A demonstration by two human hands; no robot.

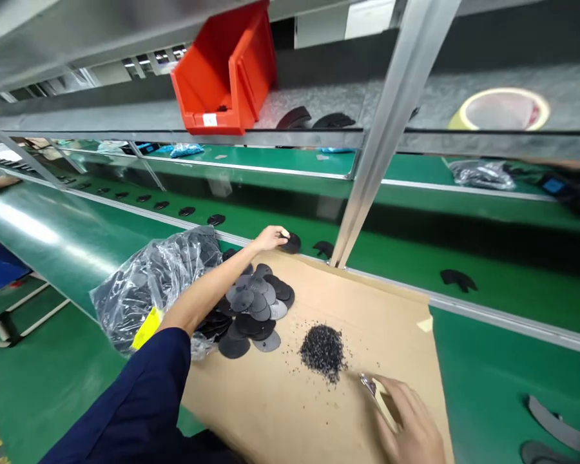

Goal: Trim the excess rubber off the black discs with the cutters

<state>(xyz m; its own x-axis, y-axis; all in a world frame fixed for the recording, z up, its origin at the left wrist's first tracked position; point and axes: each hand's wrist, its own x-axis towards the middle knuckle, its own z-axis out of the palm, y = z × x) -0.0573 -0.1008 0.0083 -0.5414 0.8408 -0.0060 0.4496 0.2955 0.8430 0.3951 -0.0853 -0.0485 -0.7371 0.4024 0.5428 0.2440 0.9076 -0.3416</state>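
My left hand (269, 238) reaches out over the far edge of the work surface. Its closed fingers are at the edge of a black disc (291, 243) above the green belt. A pale cover shows on one of its fingertips. In my right hand (412, 422), near the front, is a small hand tool (374, 394) with a metal tip and cream handles, which looks like pliers. To the left of that tip lies a heap of tiny black pieces (323, 351). Below my left forearm, flat black and grey discs (254, 299) form a loose pile.
Brown paper (290, 399) covers the bench. A clear plastic bag (149, 283) of dark parts lies left. Black parts (216, 220) line the green belt (396, 245). A metal post (391, 129) rises beyond the paper; a red bin (227, 71) and tape roll (505, 109) sit on the shelf.
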